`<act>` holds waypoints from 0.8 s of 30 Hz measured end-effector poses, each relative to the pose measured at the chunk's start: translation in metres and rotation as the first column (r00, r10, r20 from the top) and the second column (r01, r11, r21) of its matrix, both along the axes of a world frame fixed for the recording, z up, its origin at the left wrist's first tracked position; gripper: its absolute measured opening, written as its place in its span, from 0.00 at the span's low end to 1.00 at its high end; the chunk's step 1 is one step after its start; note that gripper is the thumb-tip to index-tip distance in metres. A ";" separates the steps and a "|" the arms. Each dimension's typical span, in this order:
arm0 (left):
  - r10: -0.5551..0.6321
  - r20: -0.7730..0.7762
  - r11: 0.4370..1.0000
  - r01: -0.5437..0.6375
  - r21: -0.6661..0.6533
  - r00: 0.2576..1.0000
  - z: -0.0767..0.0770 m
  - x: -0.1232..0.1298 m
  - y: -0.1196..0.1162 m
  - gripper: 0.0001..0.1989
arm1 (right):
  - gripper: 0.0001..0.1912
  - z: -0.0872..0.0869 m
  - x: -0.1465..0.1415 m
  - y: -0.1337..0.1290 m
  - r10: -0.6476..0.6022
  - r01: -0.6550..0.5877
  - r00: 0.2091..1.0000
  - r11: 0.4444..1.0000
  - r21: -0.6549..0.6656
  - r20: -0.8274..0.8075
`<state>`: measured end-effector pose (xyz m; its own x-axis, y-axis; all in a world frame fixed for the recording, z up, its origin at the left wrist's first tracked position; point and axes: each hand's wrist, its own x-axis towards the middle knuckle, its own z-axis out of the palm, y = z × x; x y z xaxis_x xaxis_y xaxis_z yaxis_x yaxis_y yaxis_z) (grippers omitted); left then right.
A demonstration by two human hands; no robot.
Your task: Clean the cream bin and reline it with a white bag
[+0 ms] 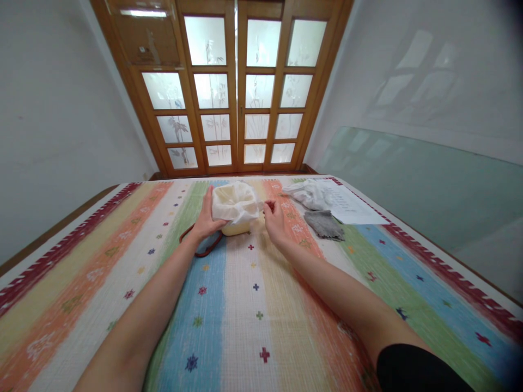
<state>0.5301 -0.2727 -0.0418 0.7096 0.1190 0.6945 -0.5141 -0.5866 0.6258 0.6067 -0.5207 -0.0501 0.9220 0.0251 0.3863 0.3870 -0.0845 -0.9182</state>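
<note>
A cream-coloured container (237, 228) stands on the striped tablecloth, with a thin white plastic bag (235, 209) lining it and folded over its rim. My left hand (206, 218) holds the container's left side through the bag, thumb in front and fingers up along the side. On the right, my right hand (274, 218) has its fingers closed, pinching the bag's edge. A brown-red loop (208, 250), perhaps a handle, lies on the cloth beside my left hand and partly behind my wrist.
To the right lie a crumpled white plastic bag (309, 194), a grey cloth (324, 225) and a printed paper sheet (355, 206). A glass sheet (408, 185) leans on the right wall. Wooden doors (237, 87) stand beyond the table's far edge.
</note>
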 end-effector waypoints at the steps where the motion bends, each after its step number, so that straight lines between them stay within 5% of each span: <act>1: -0.014 0.009 0.998 0.014 0.062 1.000 0.010 -0.004 -0.001 0.58 | 0.13 0.004 0.002 -0.003 -0.059 0.061 0.996 0.998 -0.029 0.073; 4: -0.075 0.073 0.969 0.056 0.241 0.994 0.047 -0.019 -0.009 0.53 | 0.13 0.018 0.008 -0.008 -0.081 0.098 0.974 0.993 -0.072 0.210; 7: -0.144 0.076 0.906 0.100 0.411 0.987 0.080 -0.035 -0.024 0.44 | 0.14 0.027 0.015 -0.002 0.048 -0.032 0.967 0.997 -0.067 0.249; 10: -0.113 0.019 0.846 0.086 0.527 0.993 0.094 -0.045 -0.044 0.30 | 0.14 0.023 0.017 0.008 0.154 -0.144 0.967 0.988 -0.062 0.205; 13: 0.056 -0.002 0.802 -0.044 0.596 0.998 0.088 -0.046 -0.065 0.19 | 0.13 0.011 0.010 0.017 0.183 -0.175 0.973 0.982 -0.065 0.138; 17: 0.225 -0.012 0.706 -0.154 0.691 0.974 0.069 -0.037 -0.082 0.17 | 0.10 0.001 -0.002 0.020 0.240 -0.231 0.965 0.969 -0.089 0.106; 20: 0.248 -0.005 0.679 -0.170 0.715 0.969 0.061 -0.029 -0.080 0.14 | 0.09 0.004 0.000 0.018 0.206 -0.195 0.974 0.974 -0.117 0.095; 24: 0.183 -0.032 0.712 -0.110 0.693 0.983 0.059 -0.024 -0.067 0.09 | 0.11 0.016 0.015 0.013 0.033 -0.029 0.983 0.999 -0.025 0.182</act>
<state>0.5063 -0.3402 0.0176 0.7880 -0.2561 0.5599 -0.3470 -0.9359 0.0604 0.6218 -0.5073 -0.0341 0.8347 0.0631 0.5471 0.5507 -0.0897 -0.8298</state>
